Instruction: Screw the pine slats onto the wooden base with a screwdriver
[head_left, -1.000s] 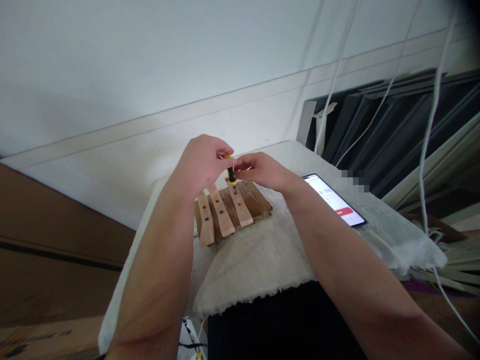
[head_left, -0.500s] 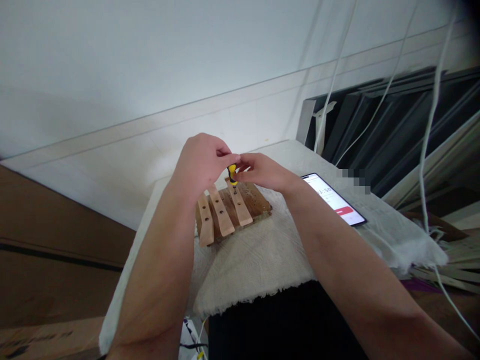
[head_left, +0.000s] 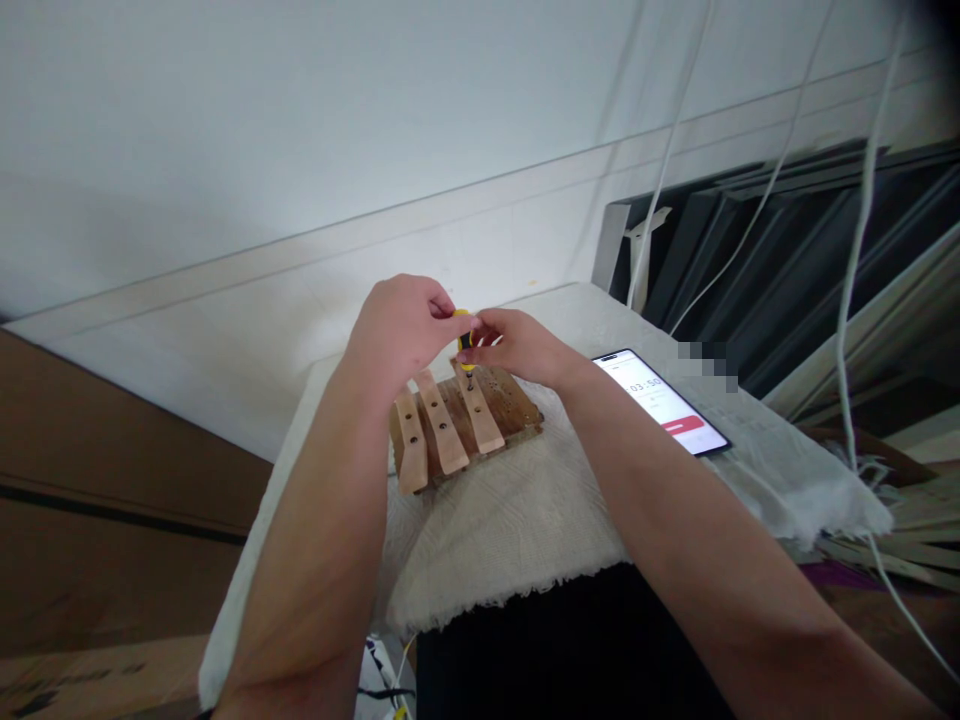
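A short yellow and black screwdriver (head_left: 466, 345) stands upright with its tip at a hole in the rightmost pale wooden strip (head_left: 484, 425). My left hand (head_left: 409, 318) is closed on the top of its handle. The fingers of my right hand (head_left: 517, 345) pinch the handle from the right, a little lower. Two more pale strips, a middle one (head_left: 448, 440) and a left one (head_left: 412, 455), lie side by side, each with dark holes or screws. All three rest on a brown wooden board (head_left: 514, 395) dotted with small holes. My left hand hides the strips' far ends.
A phone (head_left: 660, 400) showing a timer lies on the cloth-covered table (head_left: 517, 530), right of the board. White cables (head_left: 862, 230) hang at the right, in front of dark panels (head_left: 750, 230). A white wall (head_left: 300, 120) rises behind; brown cardboard (head_left: 112, 450) stands at the left.
My left hand has shifted slightly, and more yellow shows at the top of the handle. My right fingers sit a bit differently around it. The strips and board stay in place.
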